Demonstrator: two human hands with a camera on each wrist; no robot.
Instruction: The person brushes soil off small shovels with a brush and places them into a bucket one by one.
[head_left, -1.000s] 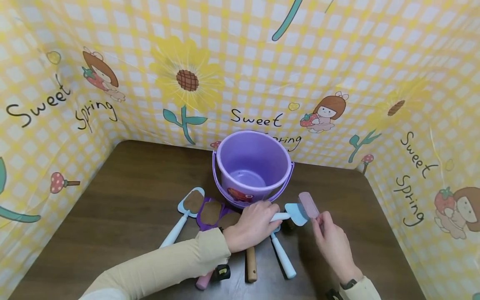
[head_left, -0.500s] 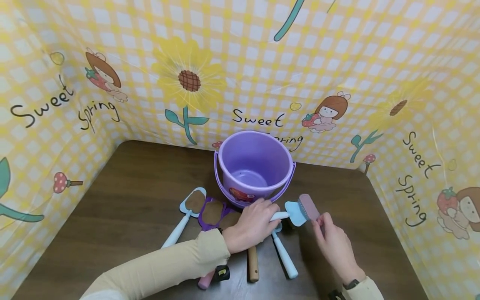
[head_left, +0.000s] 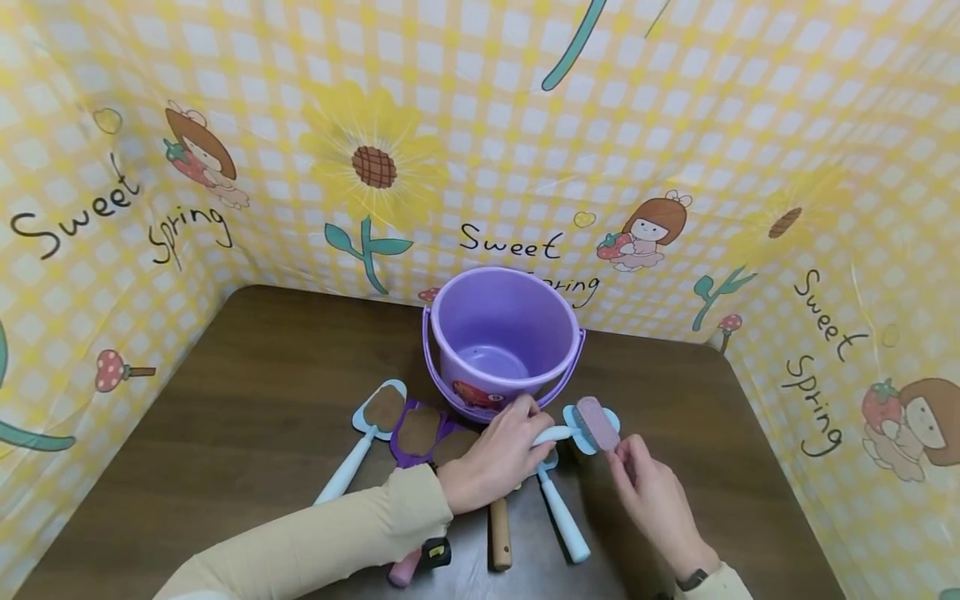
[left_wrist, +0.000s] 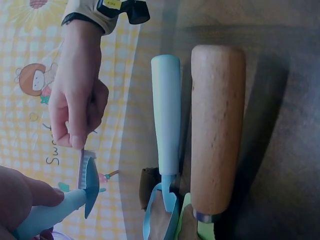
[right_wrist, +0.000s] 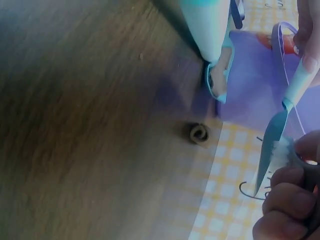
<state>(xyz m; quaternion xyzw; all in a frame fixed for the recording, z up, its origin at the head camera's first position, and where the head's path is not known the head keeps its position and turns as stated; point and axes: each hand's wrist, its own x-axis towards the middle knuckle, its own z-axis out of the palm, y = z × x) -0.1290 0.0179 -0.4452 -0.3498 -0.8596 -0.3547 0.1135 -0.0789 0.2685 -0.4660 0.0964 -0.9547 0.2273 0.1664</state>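
My left hand (head_left: 487,458) grips the handle of a light blue toy shovel (head_left: 553,434), its blade pointing right, in front of the bucket. My right hand (head_left: 652,496) pinches the end of a pink brush (head_left: 597,423) that lies across the blade. In the left wrist view the white bristles (left_wrist: 85,172) touch the face of the blade (left_wrist: 91,185). The right wrist view shows the same contact from the other side, with bristles (right_wrist: 281,156) against the blade (right_wrist: 271,142) and curled right fingers (right_wrist: 287,200) behind the brush.
A purple bucket (head_left: 452,358) with its handle lowered stands behind the hands. Around the left arm lie another light blue shovel (head_left: 345,471), a purple shovel (head_left: 397,454), a wooden handle (head_left: 500,533), a blue-handled tool (head_left: 564,517) and a pink handle (head_left: 405,571). A brown curl (right_wrist: 199,133) lies nearby.
The pink brush has moved left, from the right edge of the shovel blade to across its middle. My left hand keeps its grip on the shovel.
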